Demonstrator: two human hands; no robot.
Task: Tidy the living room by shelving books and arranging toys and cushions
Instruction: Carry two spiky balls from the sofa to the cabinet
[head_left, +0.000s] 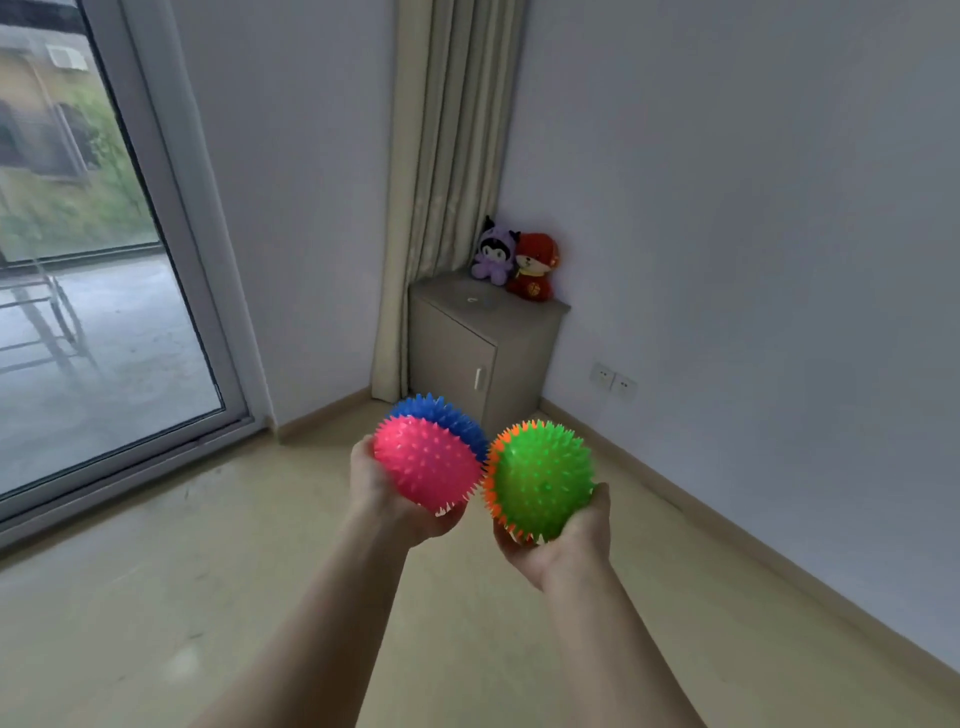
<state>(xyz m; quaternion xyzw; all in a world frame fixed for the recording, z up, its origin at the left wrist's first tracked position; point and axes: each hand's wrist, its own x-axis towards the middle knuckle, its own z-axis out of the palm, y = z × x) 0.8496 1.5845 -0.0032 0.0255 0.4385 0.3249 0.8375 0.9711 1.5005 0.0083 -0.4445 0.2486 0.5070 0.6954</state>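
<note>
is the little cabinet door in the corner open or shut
Shut: the cabinet door sits flush with the front, with no gap and none of the inside showing.

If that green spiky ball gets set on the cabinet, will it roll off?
It may roll: the green spiky ball is round, though its spikes should slow it. It looks light; the right hand cups it from beneath.

Soft daylight reaches you from the glass door (104, 291) at left, moderate brightness, no hard shadows, faint sheen on the floor (156, 597), wall (727, 208) grey and dim, straight edges bowed toward your frame's borders, outdoor view smeared, pink-and-blue ball (426, 462) and green ball (540, 478) sharp, saturated.
</note>
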